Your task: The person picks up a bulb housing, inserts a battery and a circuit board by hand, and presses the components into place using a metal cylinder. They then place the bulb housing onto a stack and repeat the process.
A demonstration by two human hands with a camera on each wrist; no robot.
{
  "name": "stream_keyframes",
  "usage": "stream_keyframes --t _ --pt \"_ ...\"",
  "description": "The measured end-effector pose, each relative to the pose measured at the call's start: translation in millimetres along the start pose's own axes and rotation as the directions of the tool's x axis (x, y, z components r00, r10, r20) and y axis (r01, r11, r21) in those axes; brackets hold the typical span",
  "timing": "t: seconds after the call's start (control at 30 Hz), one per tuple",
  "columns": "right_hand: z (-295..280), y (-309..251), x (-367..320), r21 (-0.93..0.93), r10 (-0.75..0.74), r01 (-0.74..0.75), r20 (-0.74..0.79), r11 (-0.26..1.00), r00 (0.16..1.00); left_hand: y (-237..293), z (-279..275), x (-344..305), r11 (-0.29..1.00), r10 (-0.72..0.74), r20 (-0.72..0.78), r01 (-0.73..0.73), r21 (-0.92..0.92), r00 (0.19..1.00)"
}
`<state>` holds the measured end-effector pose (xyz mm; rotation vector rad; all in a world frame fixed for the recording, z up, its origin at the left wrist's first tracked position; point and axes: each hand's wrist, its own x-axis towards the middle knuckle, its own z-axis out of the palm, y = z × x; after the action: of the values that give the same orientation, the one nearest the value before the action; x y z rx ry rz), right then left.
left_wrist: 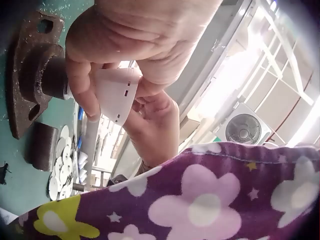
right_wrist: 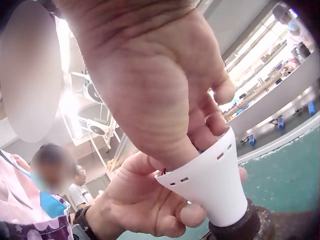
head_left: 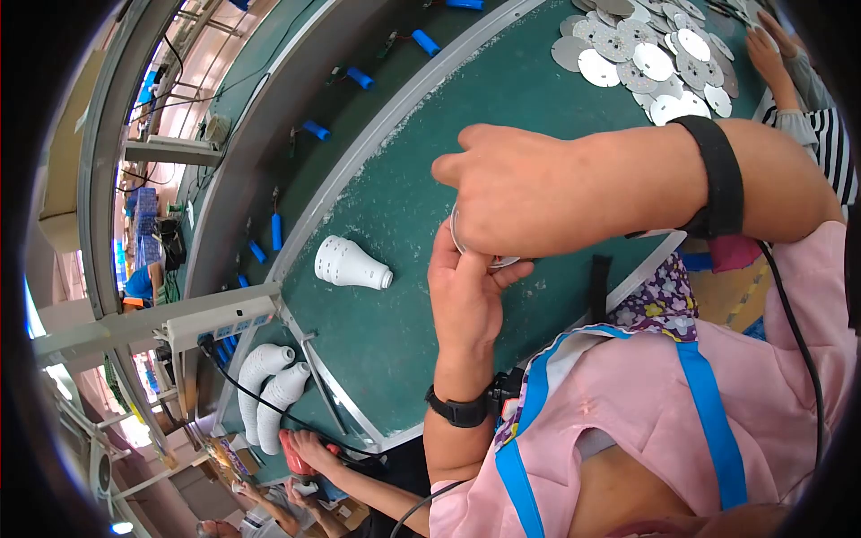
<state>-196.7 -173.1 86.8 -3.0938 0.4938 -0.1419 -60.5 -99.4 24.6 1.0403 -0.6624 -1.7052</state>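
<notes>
A white cone-shaped bulb housing with small slots near its wide rim stands with its narrow end in a dark metal fixture. My left hand grips the housing from outside, fingers and thumb around its wall. From above, my right hand reaches into the wide opening with bent fingers. Its fingertips are hidden inside, and I cannot tell whether they pinch anything. A bit of red shows at the rim in the right wrist view. Another white housing lies on its side on the green table.
Flat metal discs are heaped at the far right, near another person's hands. Blue cylinders with wires lie along the channel beyond the table edge. A power strip and stacked white housings are at left.
</notes>
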Motion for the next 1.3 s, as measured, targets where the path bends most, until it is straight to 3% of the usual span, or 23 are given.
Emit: stream_keyframes --t 0.03,0.1,0.13,0.17,0.2,0.27,0.3,0.37,0.5,0.57,0.63,0.7,0.73,0.83,0.9,0.97,1.07,1.13,1.23,1.27,1.3 --pt "-2.7 3.3 -4.4 -0.001 0.004 -0.004 -0.003 1.0 1.0 0.8 0.5 0.5 1.0 -0.001 0.003 0.001 0.004 1.0" --pt "-1.3 9.9 -23.8 0.228 0.086 -0.04 -0.192 0.973 0.978 0.2 0.3 -0.4 1.0 0.005 0.014 -0.005 0.015 1.0" --pt "5.1 11.8 -37.0 0.233 0.081 -0.036 -0.184 0.972 0.98 -0.2 -0.3 -0.3 1.0 0.002 0.008 -0.002 0.006 1.0" --pt "13.9 13.3 -55.1 0.319 0.314 -0.215 -0.302 0.923 0.9 -0.5 -0.5 0.0 1.0 -0.005 0.02 0.005 -0.001 1.0" --pt "23.5 14.1 -73.6 0.421 0.529 -0.365 -0.389 0.83 0.754 -0.8 -0.8 0.2 1.0 -0.012 0.032 0.012 -0.006 0.999" --pt "75.5 7.2 -102.5 0.329 0.638 -0.547 -0.43 0.77 0.639 -0.7 -1.3 0.2 1.0 -0.012 0.025 0.012 0.009 1.0" --pt "88.7 1.5 -107.6 0.325 0.637 -0.549 -0.43 0.77 0.639 -0.7 -0.7 0.9 1.0 -0.011 0.022 0.01 0.028 1.0" --pt "105.2 -12.0 -114.1 0.22 0.648 -0.61 -0.255 0.762 0.718 -0.4 0.7 0.7 1.0 -0.01 0.026 0.01 0.023 1.0" --pt "107.4 -3.6 -112.5 0.261 0.613 -0.556 -0.276 0.789 0.74 -0.7 -0.4 0.4 1.0 -0.009 0.034 0.008 0.004 0.999" --pt "85.3 -2.8 -103.4 0.516 0.719 -0.534 -0.267 0.669 0.642 -0.1 -0.9 1.0 1.0 0.002 0.034 -0.002 0.001 0.999" --pt "41.5 -8.1 -85.0 0.595 0.686 -0.408 -0.366 0.692 0.629 -1.4 -1.3 0.5 1.0 -0.004 0.037 0.004 0.003 0.999" --pt "5.6 -12.0 -63.2 0.49 0.515 -0.239 -0.569 0.838 0.641 -0.6 -1.2 1.0 1.0 -0.015 0.045 0.013 0.027 0.999" --pt "0.0 -15.0 -56.1 0.483 0.51 -0.239 -0.572 0.843 0.643 -0.9 -0.2 0.9 1.0 -0.008 0.049 0.007 0.024 0.999" --pt "-4.7 -18.9 -45.1 0.363 0.385 -0.206 -0.54 0.909 0.748 -4.9 0.6 -0.4 0.999 0.043 0.027 -0.042 -0.027 0.999" --pt "5.8 -15.4 -42.8 0.326 0.354 -0.234 -0.383 0.916 0.853 -5.7 -0.8 1.9 1.0 0.009 0.001 -0.009 0.003 1.0" --pt "-8.3 -17.0 -40.3 0.286 0.349 -0.249 -0.382 0.925 0.856 -3.0 1.4 -0.3 1.0 0.008 0.008 -0.008 -0.008 1.0" --pt "-17.1 -20.5 -37.3 0.275 0.347 -0.227 -0.552 0.934 0.758 -3.2 1.5 0.2 1.0 0.023 0.037 -0.022 -0.02 0.999" --pt "-7.3 -19.5 -36.2 0.261 0.323 -0.244 -0.326 0.934 0.889 -4.3 -1.8 1.2 1.0 0.016 0.033 -0.016 0.009 0.999" --pt "-12.8 -13.1 -35.0 0.243 0.334 -0.261 -0.347 0.934 0.876 -3.9 -3.5 0.3 1.0 -0.015 0.05 0.015 -0.013 0.999" --pt "-16.2 -13.2 -33.9 0.242 0.317 -0.227 -0.455 0.943 0.832 -4.0 -4.4 -1.4 1.0 -0.018 0.048 0.019 -0.013 0.999" --pt "-20.7 -14.9 -32.4 0.241 0.317 -0.228 -0.453 0.943 0.833 -3.2 -4.7 -0.6 0.999 -0.014 0.078 0.017 -0.043 0.997"
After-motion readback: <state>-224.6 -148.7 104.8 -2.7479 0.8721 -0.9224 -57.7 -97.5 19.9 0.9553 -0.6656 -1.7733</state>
